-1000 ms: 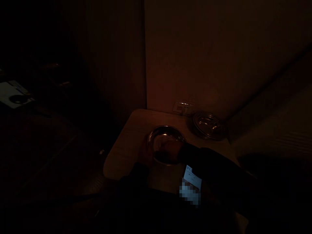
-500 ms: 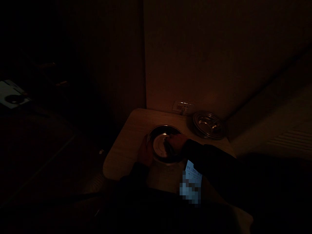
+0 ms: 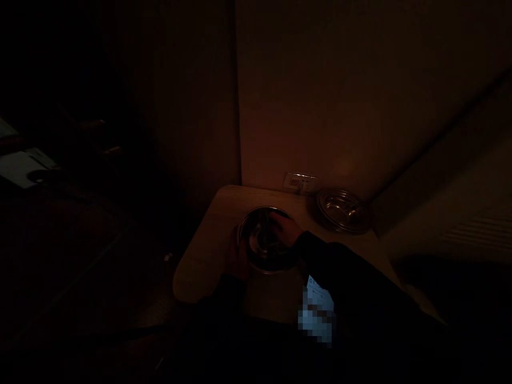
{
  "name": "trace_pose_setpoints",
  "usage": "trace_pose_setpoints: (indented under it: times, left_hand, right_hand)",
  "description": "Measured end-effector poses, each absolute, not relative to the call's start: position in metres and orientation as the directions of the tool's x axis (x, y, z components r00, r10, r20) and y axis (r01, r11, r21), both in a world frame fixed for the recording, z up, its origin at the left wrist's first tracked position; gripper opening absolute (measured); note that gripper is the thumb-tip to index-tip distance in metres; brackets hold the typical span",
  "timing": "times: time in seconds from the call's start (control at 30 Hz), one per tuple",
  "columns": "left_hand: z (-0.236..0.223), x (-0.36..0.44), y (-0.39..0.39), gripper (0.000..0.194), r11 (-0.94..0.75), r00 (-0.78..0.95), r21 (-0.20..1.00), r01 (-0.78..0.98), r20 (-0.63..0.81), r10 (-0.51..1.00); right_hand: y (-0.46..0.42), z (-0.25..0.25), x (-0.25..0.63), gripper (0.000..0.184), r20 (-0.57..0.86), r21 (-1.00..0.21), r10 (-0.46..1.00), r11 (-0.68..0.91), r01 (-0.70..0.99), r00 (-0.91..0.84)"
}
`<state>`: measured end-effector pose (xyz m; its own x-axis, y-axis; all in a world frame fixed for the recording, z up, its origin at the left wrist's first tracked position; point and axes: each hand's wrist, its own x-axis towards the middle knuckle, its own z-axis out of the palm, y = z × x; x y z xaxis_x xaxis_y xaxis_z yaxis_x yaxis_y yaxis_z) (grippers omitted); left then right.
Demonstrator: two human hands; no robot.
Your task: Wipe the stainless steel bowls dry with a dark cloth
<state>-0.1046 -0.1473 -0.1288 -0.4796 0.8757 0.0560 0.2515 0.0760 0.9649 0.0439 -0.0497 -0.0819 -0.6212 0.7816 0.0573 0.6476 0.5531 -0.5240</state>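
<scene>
A shiny round metal bowl (image 3: 267,271) stands on the light wooden table (image 3: 204,240) in dim light. My left hand (image 3: 237,258) grips the bowl's left side, with fingers at the rim. Over the bowl's right part, my right hand (image 3: 286,229) reaches inside from the right, its fingers bent down toward the inner wall. Something dark seems to be under those fingers, too dim to name. The bowl's right rim is partly covered by my right hand and its dark sleeve.
Metal dishes (image 3: 342,210), apparently stacked, sit at the table's back right corner. Behind them a socket plate (image 3: 301,182) is on the wall. A lit phone screen (image 3: 318,312) glows below my right forearm. Pale objects (image 3: 24,168) show at far left.
My right hand has shifted slightly left and toward the back inside the bowl. The bowl's inside looks darker. My left hand stays at the rim; the view has shifted slightly.
</scene>
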Motion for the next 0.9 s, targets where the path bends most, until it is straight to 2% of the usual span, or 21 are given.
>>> trace_pose_setpoints:
  times: [0.17, 0.33, 0.47, 0.6, 0.7, 0.9]
  left_hand:
    - [-0.135, -0.106, -0.147, 0.050, 0.021, -0.474, 0.980, 0.197, 0.076, 0.877]
    - [-0.137, -0.105, -0.148, 0.050, 0.067, -0.503, 0.984, 0.165, 0.026, 0.864]
    - [-0.131, -0.104, -0.149, 0.048, 0.073, -0.491, 0.984, 0.163, 0.016, 0.871]
    - [-0.125, -0.103, -0.149, 0.048, 0.085, -0.504, 0.981, 0.174, 0.014, 0.864]
    - [-0.125, -0.103, -0.150, 0.048, 0.084, -0.506, 0.981, 0.174, 0.016, 0.862]
    - [-0.125, -0.103, -0.150, 0.048, 0.100, -0.494, 0.981, 0.164, -0.006, 0.869]
  right_hand:
    - [-0.050, -0.088, 0.076, 0.050, 0.218, -0.681, 0.804, 0.531, 0.504, -0.553]
    - [-0.061, -0.084, 0.080, 0.045, 0.208, -0.671, 0.805, 0.530, 0.518, -0.555]
    - [-0.073, -0.064, 0.076, 0.039, 0.108, -0.532, 0.787, 0.562, 0.634, -0.607]
    - [-0.086, -0.052, 0.074, 0.049, 0.005, -0.304, 0.810, 0.560, 0.770, -0.587]
    - [-0.094, -0.050, 0.070, 0.047, -0.068, -0.163, 0.835, 0.530, 0.832, -0.545]
    - [-0.095, -0.042, 0.050, 0.049, -0.192, -0.013, 0.903, 0.388, 0.921, -0.383]
